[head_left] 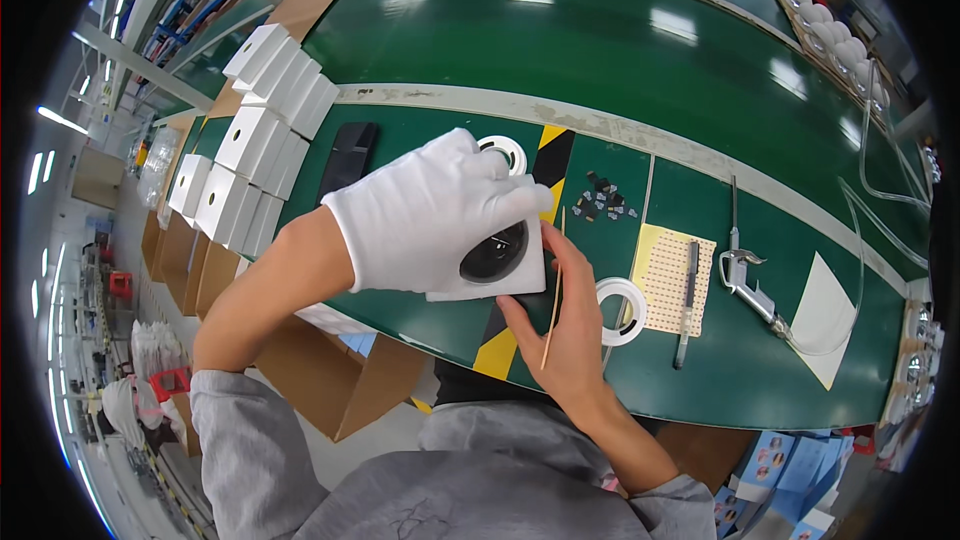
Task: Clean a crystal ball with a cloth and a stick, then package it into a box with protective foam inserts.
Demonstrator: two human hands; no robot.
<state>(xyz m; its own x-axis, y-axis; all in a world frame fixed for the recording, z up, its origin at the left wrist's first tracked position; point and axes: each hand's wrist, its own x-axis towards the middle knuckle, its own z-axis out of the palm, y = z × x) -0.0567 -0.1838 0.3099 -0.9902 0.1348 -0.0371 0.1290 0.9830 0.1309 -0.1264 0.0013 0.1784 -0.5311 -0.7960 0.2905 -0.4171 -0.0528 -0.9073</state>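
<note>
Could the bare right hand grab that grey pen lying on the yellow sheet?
Probably yes. The right hand is bare but already holds a thin wooden stick. The pen lies close to its right, with only a white tape ring between them, flat on the table.

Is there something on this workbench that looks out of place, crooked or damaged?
Only small things stand out. The left hand wears a white glove, while the right hand is bare. Small dark parts lie scattered loose on the green bench. Nothing looks damaged.
</note>
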